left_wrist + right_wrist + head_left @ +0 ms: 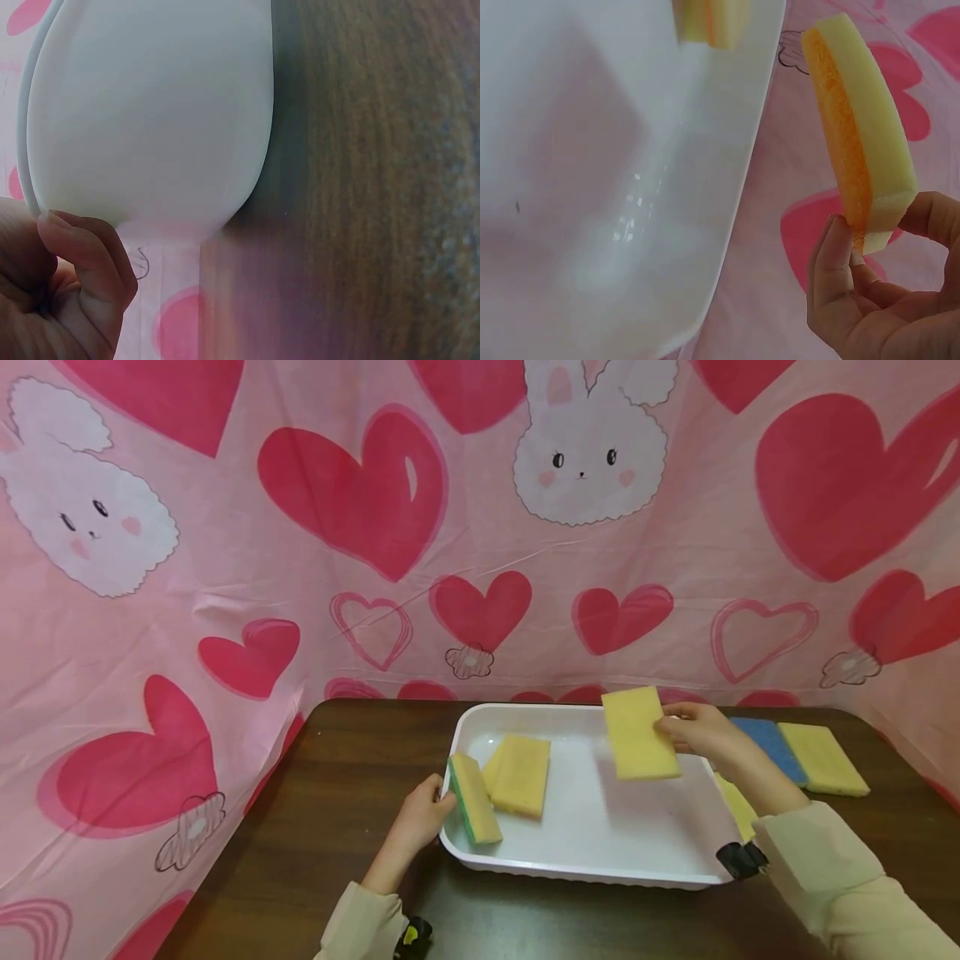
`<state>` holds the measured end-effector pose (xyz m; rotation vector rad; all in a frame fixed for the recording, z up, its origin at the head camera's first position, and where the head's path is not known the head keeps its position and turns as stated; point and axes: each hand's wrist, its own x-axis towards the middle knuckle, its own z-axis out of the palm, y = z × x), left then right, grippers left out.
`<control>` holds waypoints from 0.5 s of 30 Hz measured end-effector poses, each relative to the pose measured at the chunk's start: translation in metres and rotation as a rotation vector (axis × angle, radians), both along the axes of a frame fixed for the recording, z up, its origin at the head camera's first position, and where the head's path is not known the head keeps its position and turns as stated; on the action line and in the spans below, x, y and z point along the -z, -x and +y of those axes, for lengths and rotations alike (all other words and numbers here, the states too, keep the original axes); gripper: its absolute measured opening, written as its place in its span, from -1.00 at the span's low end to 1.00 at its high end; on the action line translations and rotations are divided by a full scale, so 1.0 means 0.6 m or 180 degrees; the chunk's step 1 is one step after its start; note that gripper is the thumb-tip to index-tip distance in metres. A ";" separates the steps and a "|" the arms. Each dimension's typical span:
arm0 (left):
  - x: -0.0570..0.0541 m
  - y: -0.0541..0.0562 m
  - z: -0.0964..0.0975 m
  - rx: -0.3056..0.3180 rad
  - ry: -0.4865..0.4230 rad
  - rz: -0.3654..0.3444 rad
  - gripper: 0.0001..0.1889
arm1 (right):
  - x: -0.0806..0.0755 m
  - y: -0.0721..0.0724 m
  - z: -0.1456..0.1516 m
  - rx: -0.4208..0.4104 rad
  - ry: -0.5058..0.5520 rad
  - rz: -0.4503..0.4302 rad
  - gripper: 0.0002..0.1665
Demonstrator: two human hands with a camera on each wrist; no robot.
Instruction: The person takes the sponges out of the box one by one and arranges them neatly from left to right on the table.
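A yellow sponge (641, 732) with an orange scouring side (840, 127) is pinched by one end between the thumb and fingers of my right hand (703, 728). It is held up above the right part of a white plastic tray (592, 852). My left hand (423, 814) grips the tray's left rim, its curled fingers (97, 259) on the edge. Just inside that rim, a yellow sponge with a green side (476, 802) leans tilted. Beside it another yellow sponge (522, 777) lies partly over a further one (491, 768), mostly hidden.
To the right of the tray, a blue sponge (771, 747) and a yellow sponge (822, 760) lie side by side on the dark wooden table (337, 760). Another yellow piece (737, 806) is partly hidden by the right forearm. A pink heart-and-bunny cloth (480, 535) hangs behind the table.
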<state>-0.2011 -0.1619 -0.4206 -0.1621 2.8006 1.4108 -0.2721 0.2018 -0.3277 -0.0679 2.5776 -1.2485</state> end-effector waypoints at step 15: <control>-0.002 -0.001 0.002 -0.0001 0.0008 -0.0021 -0.87 | 0.013 -0.024 0.127 0.0117 -0.0307 0.0123 -0.13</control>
